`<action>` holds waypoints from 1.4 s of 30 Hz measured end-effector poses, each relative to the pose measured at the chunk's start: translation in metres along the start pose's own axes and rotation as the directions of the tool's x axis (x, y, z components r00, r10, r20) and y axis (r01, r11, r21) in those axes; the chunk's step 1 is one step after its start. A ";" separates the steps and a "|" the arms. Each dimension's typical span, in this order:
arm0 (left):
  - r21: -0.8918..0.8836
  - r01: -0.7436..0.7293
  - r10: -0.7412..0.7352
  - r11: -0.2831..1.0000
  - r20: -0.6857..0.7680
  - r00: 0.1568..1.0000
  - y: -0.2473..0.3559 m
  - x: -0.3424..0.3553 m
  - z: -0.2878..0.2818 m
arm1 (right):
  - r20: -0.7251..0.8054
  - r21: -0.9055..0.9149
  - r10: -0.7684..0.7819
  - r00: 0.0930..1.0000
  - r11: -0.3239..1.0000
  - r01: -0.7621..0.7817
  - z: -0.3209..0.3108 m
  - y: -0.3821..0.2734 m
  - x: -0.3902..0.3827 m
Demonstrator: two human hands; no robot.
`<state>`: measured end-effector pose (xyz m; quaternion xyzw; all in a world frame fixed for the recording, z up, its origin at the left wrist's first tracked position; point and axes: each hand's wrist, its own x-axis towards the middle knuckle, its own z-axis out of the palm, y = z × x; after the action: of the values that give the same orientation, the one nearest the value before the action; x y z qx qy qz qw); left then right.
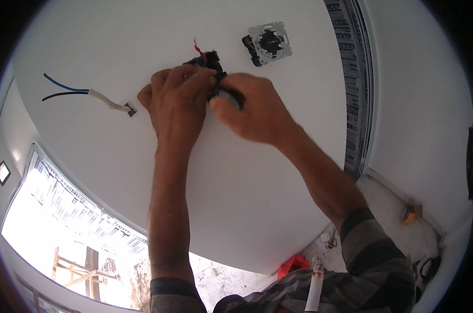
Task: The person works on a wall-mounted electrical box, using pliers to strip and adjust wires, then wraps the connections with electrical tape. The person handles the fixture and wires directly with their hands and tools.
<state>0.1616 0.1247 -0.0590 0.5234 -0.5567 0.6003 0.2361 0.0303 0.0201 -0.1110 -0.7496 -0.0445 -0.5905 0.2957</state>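
Against the white wall, my left hand presses with bent fingers on a black electrical fitting, most of it hidden under the fingers. Red and blue wires stick up from its top. My right hand is curled close beside it, slightly blurred, gripping a dark object with a greyish side, perhaps a tool handle; its tip is hidden. To the left, a white-sheathed cable comes out of a small wall hole, its blue and black wires spread apart. At upper right, a socket mechanism with a metal frame sits on the wall.
A frame covered in printed film borders the wall on the right. A bright window opening lies at lower left, with a wooden structure beyond. A red item and a burning cigarette show near the lower edge.
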 end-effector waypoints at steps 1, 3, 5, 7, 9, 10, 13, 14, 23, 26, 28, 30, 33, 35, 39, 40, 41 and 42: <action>-0.001 0.000 0.000 1.000 0.001 1.000 0.001 -0.002 -0.001 | 0.055 0.007 -0.034 0.998 0.999 0.034 -0.002 -0.004 -0.009; 0.021 0.002 -0.002 1.000 -0.009 1.000 0.001 0.000 -0.001 | 0.235 0.121 -0.174 0.956 0.981 0.148 0.013 -0.024 -0.047; 0.065 0.015 -0.014 0.998 -0.019 1.000 0.003 -0.001 0.003 | 0.456 0.402 -0.254 0.853 0.914 0.057 0.030 -0.053 -0.086; 0.020 0.006 -0.006 1.000 0.003 1.000 0.005 0.000 0.000 | 0.540 0.562 -0.210 0.815 0.811 -0.164 0.022 -0.054 -0.097; -0.008 0.003 -0.003 1.000 0.020 1.000 0.007 0.001 -0.006 | 0.713 0.643 -0.299 0.635 0.640 -0.420 0.020 -0.062 -0.116; -0.014 0.000 0.001 1.000 0.034 0.999 0.009 0.000 -0.009 | 0.707 0.702 -0.485 0.515 0.573 -0.423 0.028 -0.064 -0.130; -0.001 -0.009 0.009 1.000 0.043 0.999 0.011 0.001 -0.007 | 0.626 0.737 -0.624 0.468 0.277 -0.616 0.027 -0.089 -0.158; 0.020 -0.008 0.007 1.000 0.048 0.999 0.007 0.002 -0.006 | 0.714 0.627 -0.595 0.369 0.310 -0.715 0.016 -0.098 -0.152; -0.012 0.046 -0.046 0.999 0.047 0.998 -0.009 0.005 -0.009 | 0.785 0.620 -0.562 0.262 0.707 -0.341 0.025 -0.077 -0.180; 0.044 0.035 -0.038 0.998 0.050 0.998 -0.010 0.002 -0.008 | 0.820 0.566 -0.530 0.216 0.807 -0.169 0.020 -0.081 -0.174; 0.083 0.036 -0.043 0.996 0.083 0.996 -0.010 0.002 -0.008 | 0.709 0.705 -0.675 0.205 0.682 -0.195 0.031 -0.074 -0.169; 0.124 0.042 -0.057 0.991 0.120 0.991 -0.004 0.005 -0.005 | 0.388 0.909 -0.873 0.295 0.311 -0.276 0.055 -0.050 -0.171; 0.208 0.045 -0.081 0.977 0.165 0.983 0.000 0.006 -0.008 | 0.785 0.586 -0.474 0.399 0.778 -0.229 0.024 -0.039 -0.157; 0.233 0.021 -0.060 0.972 0.158 0.986 -0.001 0.005 -0.009 | 0.642 0.552 -0.363 0.676 0.830 -0.078 0.015 -0.014 -0.119; 0.262 -0.006 -0.046 0.965 0.190 0.981 0.003 0.005 -0.012 | 0.055 0.279 -0.245 0.968 0.935 0.220 -0.006 0.026 -0.032; 0.264 -0.006 -0.047 0.964 0.193 0.980 0.005 0.006 -0.011 | -0.046 0.243 -0.274 0.961 0.930 0.277 -0.007 0.034 -0.015; 0.266 -0.007 -0.048 0.964 0.199 0.979 0.006 0.006 -0.010 | -0.145 0.202 -0.301 0.942 0.923 0.327 -0.006 0.040 -0.002; 0.270 -0.009 -0.046 0.963 0.198 0.979 0.005 0.006 -0.010 | -0.153 0.157 -0.304 0.940 0.932 0.327 -0.005 0.043 0.007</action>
<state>0.1513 0.1309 -0.0543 0.6142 -0.4860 0.6118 0.1106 0.0465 -0.0199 -0.1211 -0.6638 -0.1991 -0.6701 0.2657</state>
